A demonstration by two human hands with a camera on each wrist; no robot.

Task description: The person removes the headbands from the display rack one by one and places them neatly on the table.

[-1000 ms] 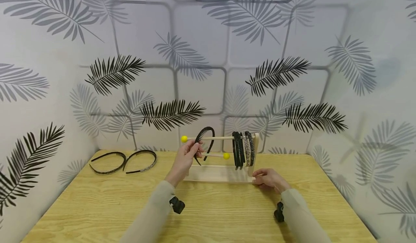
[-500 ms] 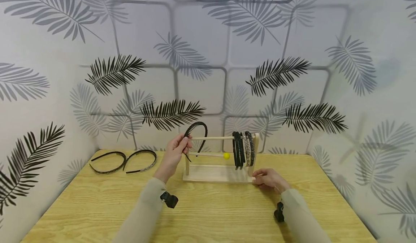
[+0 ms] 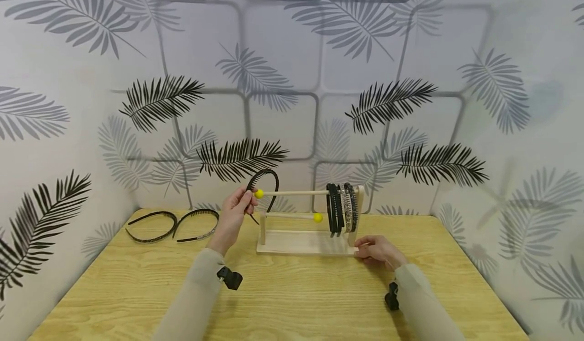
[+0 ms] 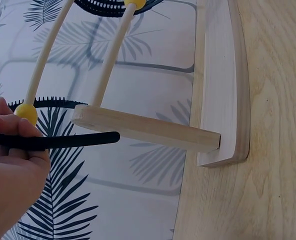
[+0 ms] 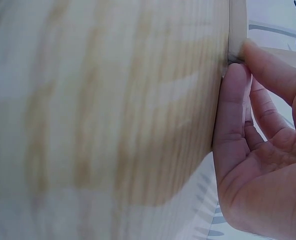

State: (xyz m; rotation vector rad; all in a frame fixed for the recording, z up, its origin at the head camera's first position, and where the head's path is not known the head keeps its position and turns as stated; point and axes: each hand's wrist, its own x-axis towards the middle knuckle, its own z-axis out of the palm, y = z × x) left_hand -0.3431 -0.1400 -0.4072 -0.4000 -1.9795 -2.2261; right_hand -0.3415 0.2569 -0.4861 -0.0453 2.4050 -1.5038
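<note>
In the head view, my left hand (image 3: 234, 214) pinches a black toothed headband (image 3: 277, 180) by one arm, its arch standing upright at the left end of the stand's upper rod. A yellow ball (image 4: 26, 114) tips that rod, right by my fingers in the left wrist view; whether the band still surrounds the rod is unclear. The wooden stand (image 3: 296, 244) rests on the table. My right hand (image 3: 377, 251) grips the right end of its base, thumb and index finger at the edge in the right wrist view. Several headbands (image 3: 335, 209) hang at the upper rod's right end.
Two dark headbands, one on the left (image 3: 176, 224) and one beside it (image 3: 218, 223), lie on the wooden table (image 3: 292, 290). A shorter lower rod ends in another yellow ball (image 3: 318, 218). A leaf-patterned wall (image 3: 283, 128) stands close behind.
My left hand has carried the black headband leftward along the upper rod to its yellow-tipped end. My right hand has stayed on the base, and the hanging headbands have not moved.
</note>
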